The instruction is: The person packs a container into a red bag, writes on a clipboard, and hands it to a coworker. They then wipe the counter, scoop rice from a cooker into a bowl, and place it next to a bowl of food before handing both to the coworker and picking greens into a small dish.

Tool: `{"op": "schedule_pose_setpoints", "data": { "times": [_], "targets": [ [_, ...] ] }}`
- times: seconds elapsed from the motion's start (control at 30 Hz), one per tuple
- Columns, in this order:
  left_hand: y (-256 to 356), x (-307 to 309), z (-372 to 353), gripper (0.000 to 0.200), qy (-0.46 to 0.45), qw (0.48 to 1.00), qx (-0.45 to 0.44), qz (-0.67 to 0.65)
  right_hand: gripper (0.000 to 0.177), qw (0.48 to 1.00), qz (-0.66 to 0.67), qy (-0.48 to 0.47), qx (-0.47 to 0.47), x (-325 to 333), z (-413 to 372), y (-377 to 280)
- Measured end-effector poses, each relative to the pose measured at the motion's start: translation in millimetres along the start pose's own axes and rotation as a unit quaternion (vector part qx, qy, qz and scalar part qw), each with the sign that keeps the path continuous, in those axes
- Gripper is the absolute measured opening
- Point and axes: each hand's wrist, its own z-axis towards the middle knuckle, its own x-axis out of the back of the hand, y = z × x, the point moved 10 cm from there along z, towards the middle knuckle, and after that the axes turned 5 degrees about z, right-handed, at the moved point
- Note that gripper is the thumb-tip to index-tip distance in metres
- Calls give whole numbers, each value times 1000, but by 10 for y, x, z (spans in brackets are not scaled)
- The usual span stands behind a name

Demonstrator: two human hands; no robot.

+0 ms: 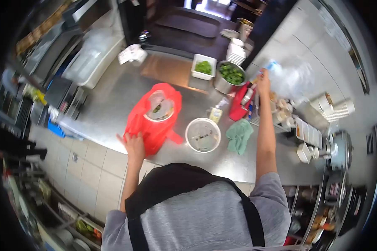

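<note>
My left hand (134, 144) rests at the lower left edge of a red plastic bag (155, 134), its fingers spread. Inside the bag's opening stands a round lidded container (159, 107) with food in it. To the right of the bag, on the steel counter, is a second round clear-lidded container (203, 135). My right hand (263, 81) reaches to the back right, its fingers closed at a blue and clear plastic item (273, 66); what exactly they grip is too small to tell. Below that hand lies a red pouch (240, 104) with a metal tool on it.
A green cloth (239, 136) and a small packet (215, 114) lie near the second container. Behind are a white tub of greens (204, 67), a metal pot of leaves (231, 74) and stacked white cups (236, 52). Sauce containers (282, 113) stand right of my right forearm.
</note>
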Motion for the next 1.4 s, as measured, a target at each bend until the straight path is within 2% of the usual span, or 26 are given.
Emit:
{"op": "schedule_pose_setpoints", "data": {
  "times": [0.03,0.17,0.27,0.37,0.4,0.47,0.57,0.67,0.7,0.73,0.77,0.8,0.83,0.87,0.9,0.93,0.97,1.03,1.07,1.1,1.17,1.2,1.3,1.4],
  "targets": [
    [120,-54,-16,21,3,1000,-3,-11,20,999,-20,19,25,132,113,54],
    [329,9,-31,26,6,999,-1,-52,19,1000,-1,18,-18,308,280,185],
    [344,357,10,25,104,978,-3,-181,19,999,-15,23,-23,346,302,230],
    [374,349,117,25,97,952,-21,-290,18,997,-37,59,-21,374,273,125],
    [400,378,131,25,101,958,-31,-265,18,996,-44,77,-17,428,273,89],
    [403,555,125,24,144,968,-41,-203,25,995,-84,44,-36,352,261,197],
    [288,534,187,23,129,968,-25,-213,36,987,-130,-72,-68,46,305,937],
    [304,216,254,22,46,950,-58,-305,37,971,-195,107,86,254,87,-81],
    [406,235,258,23,21,942,-91,-323,33,982,-147,100,70,160,66,-299],
    [491,207,262,23,7,942,-104,-320,29,1000,3,-25,-9,-102,-50,-640],
    [584,131,253,23,-10,941,-120,-316,29,959,221,-164,-66,-524,-346,-1017],
    [657,19,242,23,-27,940,-137,-311,25,869,369,-323,-68,-871,-813,-1607],
    [705,-249,238,22,-65,946,-136,-286,28,711,505,-462,-162,-1228,-1423,-2115],
    [743,-360,197,24,-78,960,-144,-229,31,670,504,-483,-252,-1405,-2012,-2344],
    [784,-440,137,26,-90,969,-153,-171,35,626,479,-563,-248,-1495,-2565,-2611],
    [810,-526,92,28,-99,975,-162,-112,38,482,521,-555,-433,-1708,-3149,-2514],
    [813,-704,7,40,-136,976,-162,-54,40,494,524,-507,-473,-1852,-3249,-2457],
    [787,-662,-129,46,-227,959,-160,-53,44,510,519,-408,-551,-2000,-3399,-2328],
    [774,-673,-214,49,-272,948,-158,-53,45,495,531,-369,-580,-2061,-3417,-2297],
    [793,-651,-262,54,-247,953,-178,-10,45,476,543,-329,-608,-2130,-3415,-2283],
    [815,-708,-327,57,-279,944,-176,-29,42,452,557,-247,-652,-2256,-3495,-2219],
    [837,-706,-341,59,-294,939,-176,-39,40,450,569,-232,-648,-2340,-3498,-2145],
    [841,-647,-290,63,-225,960,-155,-55,32,444,588,-205,-644,-2549,-3479,-1955],
    [875,-646,-221,69,-240,961,-129,-35,24,531,539,-176,-630,-2512,-3392,-1861]
  ]
}}
